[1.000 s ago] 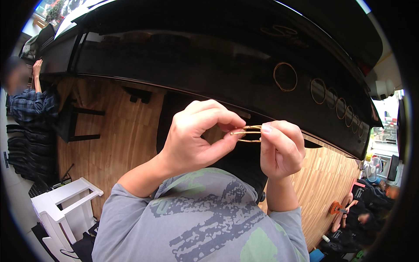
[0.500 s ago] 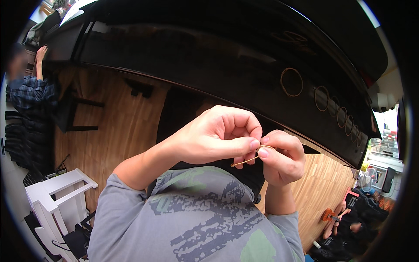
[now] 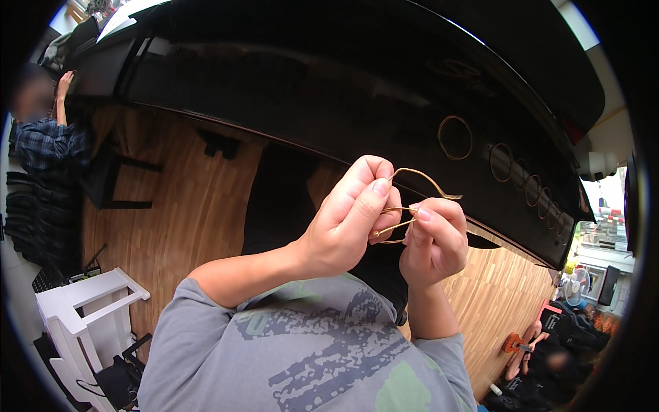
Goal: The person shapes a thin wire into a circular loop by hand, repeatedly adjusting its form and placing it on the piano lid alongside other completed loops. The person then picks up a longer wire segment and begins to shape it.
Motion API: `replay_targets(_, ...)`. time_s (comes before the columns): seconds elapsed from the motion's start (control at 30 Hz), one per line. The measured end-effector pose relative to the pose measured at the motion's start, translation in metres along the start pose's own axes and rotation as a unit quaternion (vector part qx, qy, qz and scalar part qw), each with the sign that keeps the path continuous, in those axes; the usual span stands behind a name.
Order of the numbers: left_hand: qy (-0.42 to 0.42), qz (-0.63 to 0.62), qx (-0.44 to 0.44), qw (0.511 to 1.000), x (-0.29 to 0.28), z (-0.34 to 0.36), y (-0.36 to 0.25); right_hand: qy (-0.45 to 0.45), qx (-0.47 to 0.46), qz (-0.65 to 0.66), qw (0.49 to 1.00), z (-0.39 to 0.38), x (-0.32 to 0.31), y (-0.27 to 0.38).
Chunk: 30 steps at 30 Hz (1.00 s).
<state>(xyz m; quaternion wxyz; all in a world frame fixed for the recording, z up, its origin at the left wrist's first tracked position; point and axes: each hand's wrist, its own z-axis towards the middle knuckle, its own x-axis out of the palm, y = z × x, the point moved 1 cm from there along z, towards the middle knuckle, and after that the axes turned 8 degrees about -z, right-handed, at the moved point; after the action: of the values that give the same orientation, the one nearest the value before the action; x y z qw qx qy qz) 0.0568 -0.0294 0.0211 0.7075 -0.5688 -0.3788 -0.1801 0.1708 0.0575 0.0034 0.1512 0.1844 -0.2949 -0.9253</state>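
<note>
Between my two hands, above my lap, is a thin golden string, bent into loose loops like an instrument string. My left hand is closed and pinches it between thumb and fingers. One length arches from those fingertips up and to the right, ending in a free tip. With thumb and forefinger, my right hand grips the lower strands beside the left hand. Partly behind the fingers, the rest of the loops are hidden. Beyond my hands, a similar golden coil lies on the glossy black surface, apart from both hands.
More coils lie in a row toward the right end of the black surface. A person in a plaid shirt is at the far left. At lower left stands white furniture. Another person with an orange instrument is at lower right.
The string has opened from a tight bundle into wider loops, one end now arching up. My left hand has turned upward and moved slightly left; my right hand has shifted slightly left.
</note>
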Motion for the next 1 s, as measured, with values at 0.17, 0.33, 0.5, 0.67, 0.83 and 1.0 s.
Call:
replay_targets(0.17,-0.031,0.059,0.086,0.994,0.002,0.002,0.007,-0.035,0.045,-0.047,0.997,0.002,0.006,0.004)
replay_targets(0.33,-0.048,0.149,0.174,0.972,-0.008,0.008,0.017,-0.002,0.027,-0.156,0.987,0.014,0.009,0.012)
replay_targets(0.5,-0.063,0.206,0.221,0.951,-0.018,0.019,0.019,0.022,0.029,-0.222,0.974,0.017,0.012,0.011)
replay_targets(0.67,-0.088,0.211,0.258,0.939,-0.018,0.031,0.028,-0.050,0.190,-0.081,0.977,0.013,0.015,0.010)
replay_targets(0.83,-0.083,0.282,0.286,0.912,-0.018,0.034,0.023,0.006,0.066,-0.229,0.971,0.022,0.012,0.012)
replay_targets(1.0,-0.097,0.287,0.269,0.914,-0.024,0.042,0.027,0.001,0.034,-0.328,0.944,0.023,0.019,0.010)
